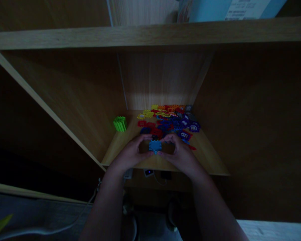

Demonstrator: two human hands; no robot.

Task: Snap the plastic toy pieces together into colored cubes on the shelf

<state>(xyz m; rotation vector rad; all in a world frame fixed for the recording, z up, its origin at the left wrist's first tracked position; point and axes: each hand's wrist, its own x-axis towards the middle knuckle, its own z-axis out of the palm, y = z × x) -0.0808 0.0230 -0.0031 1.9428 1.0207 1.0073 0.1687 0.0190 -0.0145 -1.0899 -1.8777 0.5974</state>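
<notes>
Both hands meet over the front of a small wooden desk (211, 160). Between them is a blue toothed plastic tile (155, 146), pinched from the left by my left hand (130, 154) and from the right by my right hand (180, 152). Just behind the hands lies a pile of loose plastic tiles (170, 120) in red, yellow, orange, blue and purple. Some purple ones carry white window shapes. The scene is dim, so the exact finger contact on the blue tile is hard to make out.
A green assembled block cube (120, 124) stands at the desk's left side. Wooden side panels (65, 93) close in the desk on both sides, with a shelf (150, 33) overhead. Small devices (148, 172) and a cable sit under the desk's front edge.
</notes>
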